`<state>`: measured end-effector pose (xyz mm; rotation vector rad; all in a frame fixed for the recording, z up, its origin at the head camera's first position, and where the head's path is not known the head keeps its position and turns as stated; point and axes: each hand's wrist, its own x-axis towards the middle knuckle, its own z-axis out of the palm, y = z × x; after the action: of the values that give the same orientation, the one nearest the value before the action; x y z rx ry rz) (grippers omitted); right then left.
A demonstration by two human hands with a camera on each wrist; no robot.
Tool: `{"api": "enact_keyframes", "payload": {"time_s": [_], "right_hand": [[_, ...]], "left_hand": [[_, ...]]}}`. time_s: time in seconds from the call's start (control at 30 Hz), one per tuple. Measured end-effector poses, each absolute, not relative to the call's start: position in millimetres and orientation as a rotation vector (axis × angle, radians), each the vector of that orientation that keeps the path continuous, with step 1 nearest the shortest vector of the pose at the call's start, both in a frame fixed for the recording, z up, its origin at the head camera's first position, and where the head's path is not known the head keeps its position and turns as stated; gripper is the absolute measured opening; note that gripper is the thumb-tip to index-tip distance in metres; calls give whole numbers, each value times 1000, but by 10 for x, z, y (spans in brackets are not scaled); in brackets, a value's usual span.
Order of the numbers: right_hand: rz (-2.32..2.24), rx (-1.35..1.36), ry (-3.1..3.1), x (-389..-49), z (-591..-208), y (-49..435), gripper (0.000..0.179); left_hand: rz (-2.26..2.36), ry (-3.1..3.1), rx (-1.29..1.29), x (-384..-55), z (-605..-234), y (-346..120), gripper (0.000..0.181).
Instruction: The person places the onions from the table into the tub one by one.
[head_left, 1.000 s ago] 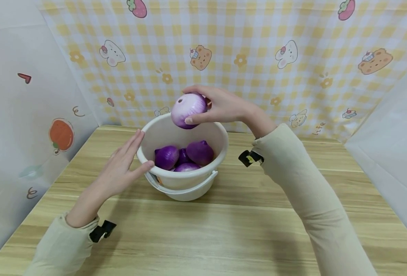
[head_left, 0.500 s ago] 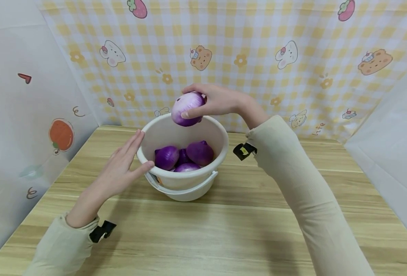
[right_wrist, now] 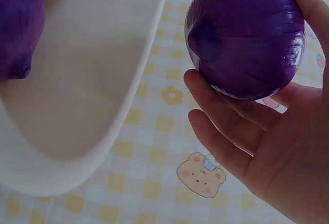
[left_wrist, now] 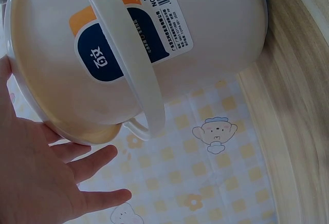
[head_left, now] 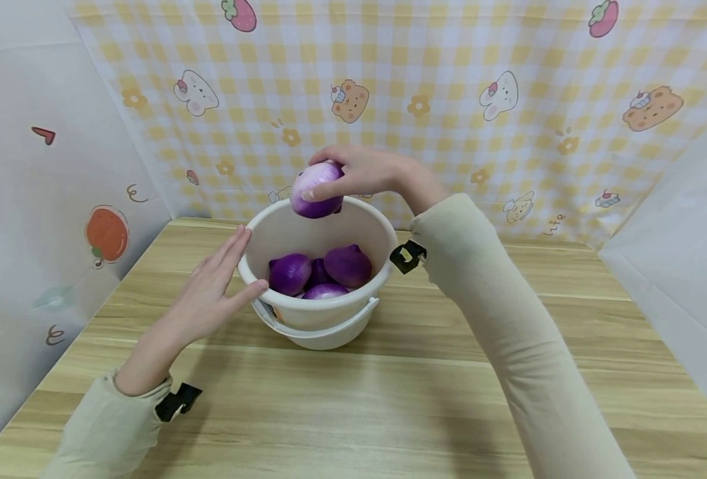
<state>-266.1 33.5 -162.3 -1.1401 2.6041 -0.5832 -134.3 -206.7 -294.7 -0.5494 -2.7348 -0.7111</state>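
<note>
A purple onion [head_left: 317, 193], pale at one end, is held above the far rim of a white bucket [head_left: 323, 318] by my right hand [head_left: 368, 171]. In the right wrist view, thumb and fingers wrap the sides of this onion [right_wrist: 247, 39], its dark pointed end facing the camera. My left hand [head_left: 210, 289] rests at the bucket's left rim, fingers straight and thumb apart. The left wrist view shows that hand [left_wrist: 56, 178] spread against the rim. Several purple onions [head_left: 347, 265] lie inside the bucket.
The bucket's handle [head_left: 323, 331] hangs down in front, and a blue and orange label [left_wrist: 133, 34] is stuck on its side. It stands on a wood-grain table [head_left: 329, 412]. Behind is a yellow checked cloth [head_left: 425, 60]; a white printed sheet [head_left: 42, 199] hangs at left.
My right hand has moved a little to the left with the onion, tipping its pale end further left. My left hand and the bucket have stayed in place.
</note>
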Motion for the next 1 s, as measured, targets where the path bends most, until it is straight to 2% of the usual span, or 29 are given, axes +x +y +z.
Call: {"api": "enact_keyframes", "payload": {"time_s": [0.47, 0.63, 1.0], "right_hand": [[-562, -1042, 2510, -2728, -1709, 199, 62], [-560, -987, 2496, -2753, -1738, 216, 67], [-574, -1045, 2553, -2748, -1723, 245, 62]], "left_hand": [[-722, -2753, -538, -1335, -2949, -2058, 75], [-726, -2753, -539, -1339, -2949, -2056, 75], [-724, -2753, -535, -1345, -2955, -2058, 75]]}}
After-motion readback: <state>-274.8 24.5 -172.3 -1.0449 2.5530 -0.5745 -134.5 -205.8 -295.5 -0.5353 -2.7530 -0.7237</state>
